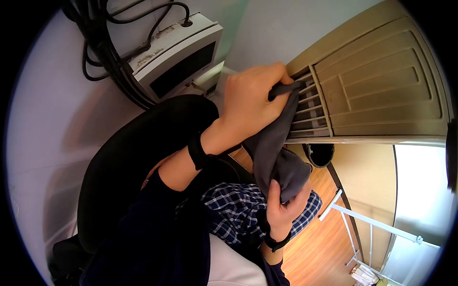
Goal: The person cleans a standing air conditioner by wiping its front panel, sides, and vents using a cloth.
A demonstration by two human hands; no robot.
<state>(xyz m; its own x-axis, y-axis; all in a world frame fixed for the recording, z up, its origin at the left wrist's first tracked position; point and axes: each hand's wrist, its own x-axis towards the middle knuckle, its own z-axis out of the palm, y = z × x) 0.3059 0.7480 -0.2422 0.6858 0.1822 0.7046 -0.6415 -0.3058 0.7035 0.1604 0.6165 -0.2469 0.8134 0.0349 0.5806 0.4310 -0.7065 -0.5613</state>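
The left hand (pixel 245 102) clamps the grey cloth's (pixel 271 143) top, the right hand (pixel 282 214) its lower folds; steady handling calls for both.

Dark gray cloth (pixel 271 145), folded and bunched

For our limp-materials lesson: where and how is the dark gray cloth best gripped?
Probably pinch the dark gray cloth by its upper end, thumb against fingers, from the person's left: it narrows there, bunches below, and the grille crowds the right.
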